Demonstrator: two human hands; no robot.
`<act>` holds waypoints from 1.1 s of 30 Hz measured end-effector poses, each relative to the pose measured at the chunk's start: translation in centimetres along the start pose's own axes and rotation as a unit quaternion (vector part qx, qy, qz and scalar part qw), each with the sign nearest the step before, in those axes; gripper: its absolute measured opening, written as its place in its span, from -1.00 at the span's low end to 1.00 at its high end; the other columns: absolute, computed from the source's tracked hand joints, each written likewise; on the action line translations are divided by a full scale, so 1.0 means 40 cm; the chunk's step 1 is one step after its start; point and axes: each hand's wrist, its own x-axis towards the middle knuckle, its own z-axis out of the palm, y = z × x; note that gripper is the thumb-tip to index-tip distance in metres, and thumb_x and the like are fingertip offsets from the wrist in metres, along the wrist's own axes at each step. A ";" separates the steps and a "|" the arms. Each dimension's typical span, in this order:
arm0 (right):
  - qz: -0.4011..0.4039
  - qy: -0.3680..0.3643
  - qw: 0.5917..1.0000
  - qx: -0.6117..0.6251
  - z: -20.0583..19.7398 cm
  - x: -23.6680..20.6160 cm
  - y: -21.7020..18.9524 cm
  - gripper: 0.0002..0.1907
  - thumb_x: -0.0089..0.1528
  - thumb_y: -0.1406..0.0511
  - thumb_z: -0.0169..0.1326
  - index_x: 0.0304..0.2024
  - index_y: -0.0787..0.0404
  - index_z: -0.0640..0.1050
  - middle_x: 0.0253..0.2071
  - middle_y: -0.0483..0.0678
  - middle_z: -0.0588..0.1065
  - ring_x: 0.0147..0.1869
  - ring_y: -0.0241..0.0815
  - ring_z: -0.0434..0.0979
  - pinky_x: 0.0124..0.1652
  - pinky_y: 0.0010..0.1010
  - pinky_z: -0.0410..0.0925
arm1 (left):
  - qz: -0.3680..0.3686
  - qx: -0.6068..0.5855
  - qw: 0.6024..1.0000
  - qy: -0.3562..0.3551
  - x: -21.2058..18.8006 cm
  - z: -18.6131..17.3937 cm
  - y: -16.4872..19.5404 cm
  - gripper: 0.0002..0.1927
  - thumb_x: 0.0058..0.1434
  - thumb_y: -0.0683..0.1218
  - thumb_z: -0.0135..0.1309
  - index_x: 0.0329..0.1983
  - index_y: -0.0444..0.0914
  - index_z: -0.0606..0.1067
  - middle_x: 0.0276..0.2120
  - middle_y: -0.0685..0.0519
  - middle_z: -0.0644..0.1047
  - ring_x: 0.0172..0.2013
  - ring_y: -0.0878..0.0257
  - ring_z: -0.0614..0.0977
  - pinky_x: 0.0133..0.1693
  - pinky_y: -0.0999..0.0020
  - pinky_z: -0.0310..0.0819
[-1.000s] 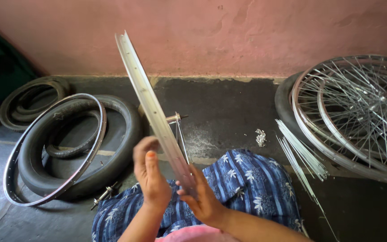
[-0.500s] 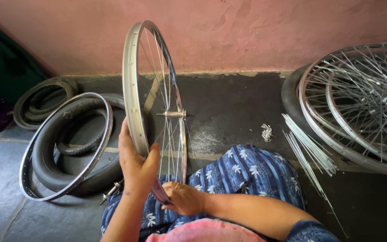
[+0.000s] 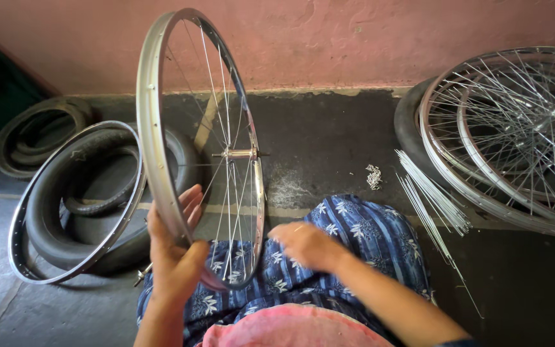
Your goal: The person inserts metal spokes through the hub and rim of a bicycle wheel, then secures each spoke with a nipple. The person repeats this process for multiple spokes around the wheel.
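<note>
A silver bicycle wheel rim [image 3: 152, 122] with thin spokes and a metal hub [image 3: 237, 154] stands upright over my lap, its lower edge resting on my blue flowered clothing [image 3: 361, 238]. My left hand [image 3: 175, 250] grips the rim's near left side, fingers wrapped round it. My right hand [image 3: 306, 244] hovers just right of the wheel above my knee, fingers loosely spread and slightly blurred, holding nothing that I can see.
A bare rim [image 3: 52, 212] leans on black tyres [image 3: 107, 193] at the left. Spoked wheels [image 3: 515, 135] lie stacked at the right, with a bundle of loose spokes [image 3: 431, 199] and a small pile of nipples [image 3: 374, 177] on the dark floor. A pink wall [image 3: 354, 38] stands behind.
The wheel has turned from edge-on to show its spokes and hub. My right hand has come off the rim's bottom and moved right; my left hand keeps its grip.
</note>
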 end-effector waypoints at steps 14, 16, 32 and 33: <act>0.740 -0.014 0.638 -0.214 -0.279 -0.514 0.321 -0.49 0.16 -0.02 0.28 0.06 0.05 0.60 0.21 0.04 0.49 0.32 0.19 0.42 0.12 0.03 0.41 | -0.017 0.076 0.997 -0.021 0.063 0.013 -0.051 -0.07 -0.12 -0.45 -0.19 0.44 -0.31 0.04 0.37 -0.22 0.30 0.45 -0.06 0.31 0.42 -0.01 0.14; 0.744 0.018 0.629 -0.226 -0.264 -0.527 0.326 -0.53 0.18 -0.01 0.25 0.04 0.06 0.62 0.21 0.04 0.49 0.32 0.17 0.43 0.13 0.03 0.41 | -0.002 0.053 0.998 -0.027 0.070 0.027 -0.062 -0.06 -0.09 -0.44 -0.19 0.47 -0.30 0.00 0.37 -0.21 0.30 0.46 -0.05 0.29 0.43 -0.04 0.15; 0.694 0.173 0.634 -0.295 -0.317 -0.679 0.487 -0.67 0.47 0.13 -0.12 0.08 0.18 0.52 0.14 0.16 0.51 0.19 0.30 0.49 -0.02 0.20 0.39 | -0.065 0.135 0.988 0.034 0.129 0.104 -0.089 0.06 -0.21 -0.44 -0.20 0.49 -0.18 -0.02 0.31 -0.19 0.38 0.41 -0.02 0.36 0.39 0.03 0.13; 0.697 0.202 0.634 -0.268 -0.317 -0.690 0.490 -0.71 0.48 0.15 -0.08 0.09 0.16 0.52 0.11 0.15 0.53 0.14 0.30 0.52 -0.03 0.17 0.40 | -0.067 0.139 0.987 0.032 0.134 0.102 -0.089 0.07 -0.21 -0.44 -0.19 0.50 -0.17 -0.04 0.31 -0.18 0.39 0.39 -0.03 0.37 0.38 0.04 0.14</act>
